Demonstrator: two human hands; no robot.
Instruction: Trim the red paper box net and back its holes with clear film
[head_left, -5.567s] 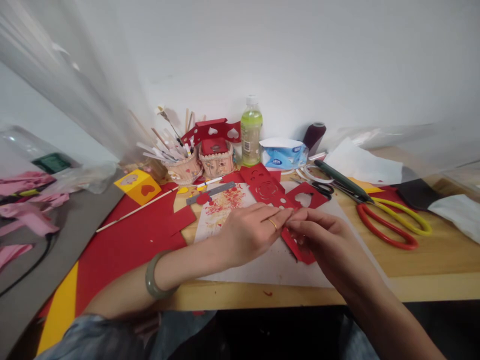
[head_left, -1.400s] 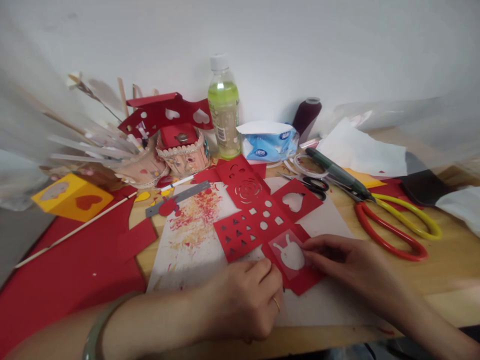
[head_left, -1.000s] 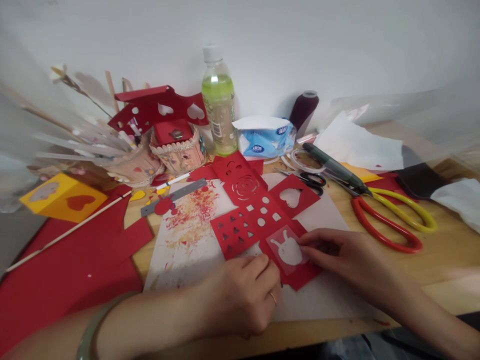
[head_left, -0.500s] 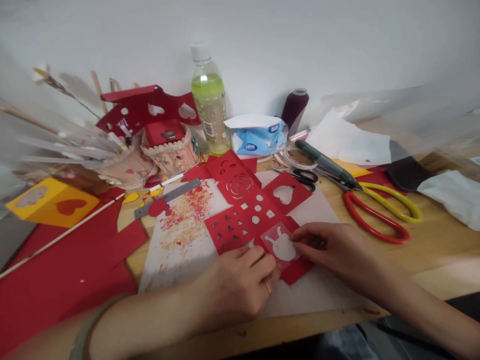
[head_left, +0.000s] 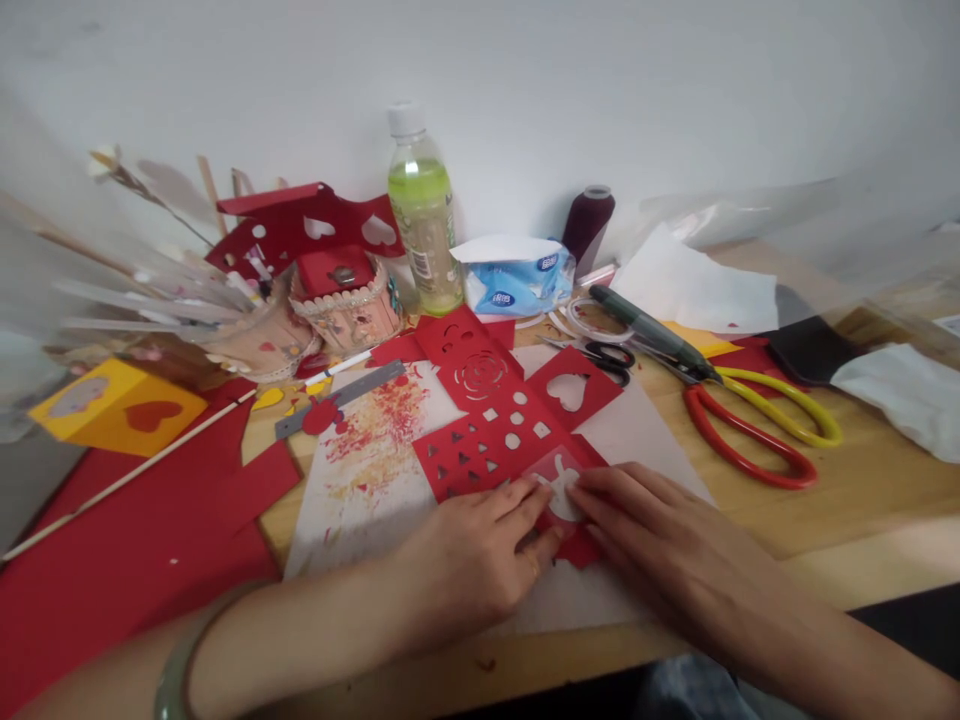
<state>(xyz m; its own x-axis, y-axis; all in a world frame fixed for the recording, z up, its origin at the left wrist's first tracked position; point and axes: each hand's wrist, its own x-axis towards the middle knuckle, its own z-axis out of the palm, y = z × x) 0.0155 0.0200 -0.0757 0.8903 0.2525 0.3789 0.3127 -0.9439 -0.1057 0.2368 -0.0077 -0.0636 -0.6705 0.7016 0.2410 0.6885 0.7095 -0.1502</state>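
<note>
A red paper cutout sheet [head_left: 517, 420] in a cross-like shape lies on the white paper in front of me. It has openings of hearts, triangles, dots and a rose. Over its near panel lies a clear film square [head_left: 556, 468], above a pale animal-like cutout [head_left: 564, 498]. My left hand [head_left: 499, 540] rests on the left edge of this panel, its fingers stretched out and pressing down. From the right, my right hand [head_left: 637, 520] lies flat with its fingertips on the film and the cutout. Both hands cover part of the panel.
Large red-and-yellow-handled scissors [head_left: 750, 430] lie at right, small black scissors [head_left: 611, 358] behind the sheet. A green drink bottle [head_left: 424, 220], tissue pack [head_left: 517, 275] and thread spool [head_left: 589, 230] stand along the wall. At left are a yellow box [head_left: 120, 405], grey ruler [head_left: 341, 395] and red paper [head_left: 142, 540].
My right hand has gone from a raised pinch at the film's right edge to lying flat on it. My left fingers have straightened and spread onto the panel.
</note>
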